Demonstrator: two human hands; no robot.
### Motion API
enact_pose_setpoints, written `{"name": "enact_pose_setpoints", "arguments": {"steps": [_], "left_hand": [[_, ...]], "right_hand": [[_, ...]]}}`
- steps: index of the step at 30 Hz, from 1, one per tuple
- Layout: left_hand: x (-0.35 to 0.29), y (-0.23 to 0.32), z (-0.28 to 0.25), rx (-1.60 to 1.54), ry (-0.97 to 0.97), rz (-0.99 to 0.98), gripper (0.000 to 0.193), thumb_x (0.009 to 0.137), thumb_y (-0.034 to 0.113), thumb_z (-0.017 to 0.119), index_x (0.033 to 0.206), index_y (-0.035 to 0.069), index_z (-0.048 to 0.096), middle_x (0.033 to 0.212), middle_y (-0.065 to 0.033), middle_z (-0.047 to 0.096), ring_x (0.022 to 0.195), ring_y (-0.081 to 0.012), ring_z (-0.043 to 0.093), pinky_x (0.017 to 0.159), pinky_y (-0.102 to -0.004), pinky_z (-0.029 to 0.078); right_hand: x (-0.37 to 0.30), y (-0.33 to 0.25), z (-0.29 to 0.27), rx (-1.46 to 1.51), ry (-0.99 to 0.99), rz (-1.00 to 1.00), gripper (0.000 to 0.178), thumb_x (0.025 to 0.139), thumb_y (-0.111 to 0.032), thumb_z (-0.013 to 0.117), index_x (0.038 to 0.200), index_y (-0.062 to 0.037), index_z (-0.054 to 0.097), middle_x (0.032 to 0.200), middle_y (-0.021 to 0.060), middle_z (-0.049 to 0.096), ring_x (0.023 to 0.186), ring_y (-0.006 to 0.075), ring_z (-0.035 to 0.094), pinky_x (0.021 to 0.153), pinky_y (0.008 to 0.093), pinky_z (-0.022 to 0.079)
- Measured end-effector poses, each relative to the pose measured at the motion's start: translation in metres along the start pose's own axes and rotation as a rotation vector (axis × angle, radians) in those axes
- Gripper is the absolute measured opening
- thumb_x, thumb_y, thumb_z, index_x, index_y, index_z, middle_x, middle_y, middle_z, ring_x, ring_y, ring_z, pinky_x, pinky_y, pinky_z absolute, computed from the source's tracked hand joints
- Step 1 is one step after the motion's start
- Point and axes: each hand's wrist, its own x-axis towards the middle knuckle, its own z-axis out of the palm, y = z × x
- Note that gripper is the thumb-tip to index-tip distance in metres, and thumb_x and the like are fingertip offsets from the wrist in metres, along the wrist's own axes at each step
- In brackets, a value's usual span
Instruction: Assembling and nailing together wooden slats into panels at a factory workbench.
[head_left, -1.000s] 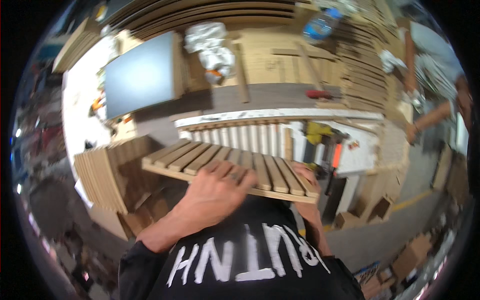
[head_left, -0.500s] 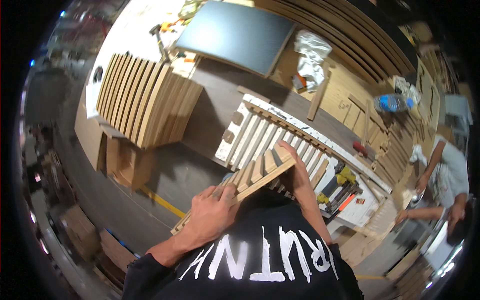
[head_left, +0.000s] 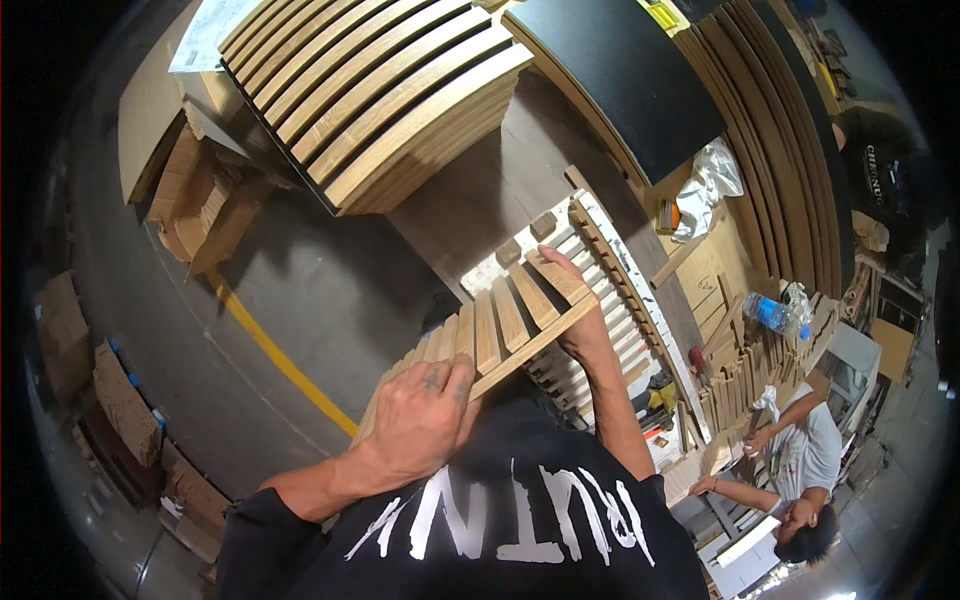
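Note:
A slatted wooden panel (head_left: 487, 331), light brown with gaps between its slats, is held tilted in front of my body. My left hand (head_left: 422, 408) is wrapped over its near rail toward the lower left end. At the opposite end my right hand (head_left: 577, 318) grips the corner, its thumb lying on the end slat. Just beyond the panel is a white slotted jig (head_left: 612, 300) with rows of grooves and small wooden blocks. A tall stack of slatted wooden panels (head_left: 400, 110) stands on the bench at the far left.
A black board (head_left: 630, 80) lies at the back, beside long stacked brown boards (head_left: 765, 140). White cloth (head_left: 712, 185), a water bottle (head_left: 778, 316) and loose wood strips sit on the right. An open cardboard box (head_left: 205, 205) is at left. Another person (head_left: 790, 470) works at lower right.
My view has swung to the left, so the panel stack appears larger and nearer. Both hands keep hold of the slatted panel, whose slatted face now shows more.

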Motion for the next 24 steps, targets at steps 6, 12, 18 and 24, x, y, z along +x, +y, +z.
{"name": "enact_pose_setpoints", "arguments": {"steps": [6,12,18,24], "left_hand": [[0.006,-0.020,-0.005,0.014,0.006,0.014,0.035,0.076,0.012,0.075,0.104,0.000,0.057,0.078,-0.0142,0.064,0.070,-0.0314,0.063,0.062,-0.0408,0.051],[0.006,-0.031,-0.010,0.001,0.049,0.031,0.028,0.081,0.015,0.075,0.101,0.002,0.059,0.071,-0.0153,0.063,0.063,-0.0328,0.063,0.056,-0.0409,0.051],[0.006,-0.034,-0.009,0.052,0.053,0.030,0.031,0.081,0.015,0.076,0.105,0.002,0.061,0.075,-0.0151,0.064,0.067,-0.0327,0.065,0.059,-0.0412,0.052],[0.000,-0.031,-0.005,0.095,0.008,0.004,0.049,0.084,0.016,0.075,0.126,0.005,0.051,0.082,-0.0170,0.065,0.075,-0.0342,0.066,0.064,-0.0417,0.053]], "right_hand": [[0.014,-0.008,0.011,-0.032,-0.013,0.029,0.056,0.087,0.003,0.065,0.140,-0.0070,0.050,0.130,0.0075,0.060,0.116,0.0171,0.057,0.100,0.0279,0.043],[0.013,-0.016,0.016,-0.160,-0.017,-0.023,0.058,0.083,0.009,0.059,0.137,-0.0096,0.050,0.133,0.0136,0.058,0.123,0.0248,0.056,0.104,0.0321,0.042],[0.014,-0.020,0.015,-0.214,-0.011,-0.090,0.066,0.076,0.015,0.054,0.137,-0.0081,0.047,0.134,0.0186,0.055,0.126,0.0355,0.052,0.105,0.0373,0.043],[0.006,-0.023,0.014,-0.261,-0.037,-0.120,0.062,0.077,0.013,0.050,0.135,-0.0060,0.044,0.128,0.0214,0.056,0.115,0.0398,0.057,0.095,0.0413,0.047]]}}
